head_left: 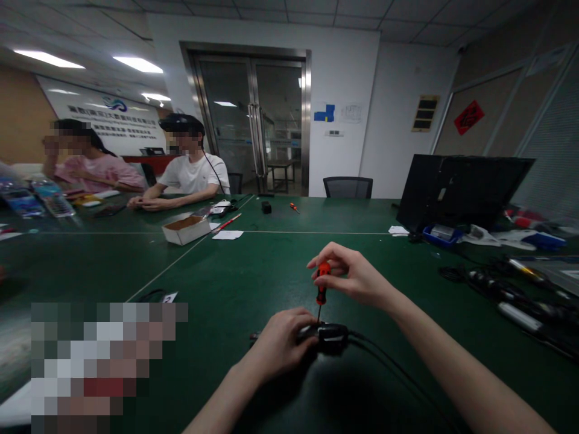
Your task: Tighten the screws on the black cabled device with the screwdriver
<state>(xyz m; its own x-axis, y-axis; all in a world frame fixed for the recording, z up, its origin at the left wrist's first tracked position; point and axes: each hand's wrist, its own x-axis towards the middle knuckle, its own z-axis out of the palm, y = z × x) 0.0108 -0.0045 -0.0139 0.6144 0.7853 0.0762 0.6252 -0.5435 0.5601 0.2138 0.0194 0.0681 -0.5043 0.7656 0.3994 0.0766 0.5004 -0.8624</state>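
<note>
Surface (pixel 280 259) in deep green spreads out around a glossy black device (pixel 333 339). A dark monitor (pixel 465 193) stands beyond the device to the right; an open white box (pixel 187 232) sits beyond it to the left. The left hand (pixel 284 337) closes fingers and thumb over the device's left end, while the right hand (pixel 350 274), above it, pinches a screwdriver (pixel 321 294) by the handle. The device lies low and rounded, highlights along its near side, a black cable (pixel 376 346) trailing from its right end. The screwdriver, red-orange and black, stands nearly upright, its thin shaft pointing down at the device's top; whether the tip sits in a screw cannot be told.
</note>
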